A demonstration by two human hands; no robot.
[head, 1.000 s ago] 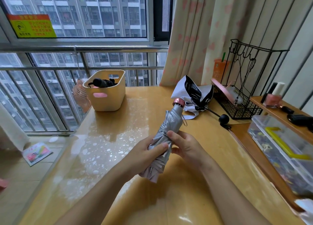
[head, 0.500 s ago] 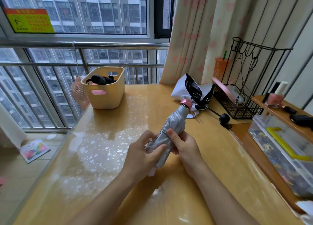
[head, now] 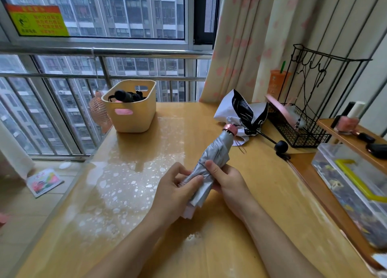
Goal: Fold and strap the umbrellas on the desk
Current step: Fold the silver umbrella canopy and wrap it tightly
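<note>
Glossy yellow desk (head: 129, 194) beside a barred window is recorded as the work surface. Above its middle the silver umbrella (head: 215, 152) is held clear of the wood, tilted, with its pink cap (head: 230, 129) directed away and up to the right. The canopy is seen gathered into a tight roll. The right hand (head: 229, 179) is clamped round the roll, thumb laid over the top and fingers beneath; this grip is judged to stop the pleats springing loose. The left hand (head: 177, 190) is closed on the near end, where the fabric is pinched between thumb and fingers, probably so that the folds are drawn snug for strapping. The strap itself cannot be made out with certainty, so fastening is not confirmed. Just beyond the cap a black-and-white umbrella (head: 243, 112) is noted lying on the desk, canopy loose and unfolded, its round black handle (head: 281, 146) pointed toward the right edge; it is judged not yet done. A black wire rack (head: 301, 131) is set just beside that loose canopy on the right, and is judged likely to crowd the pick-up. A cream basket (head: 134, 118) holding dark items is set at the far left, well apart. A clear box (head: 345, 185) is set on the lower ledge at right.
</note>
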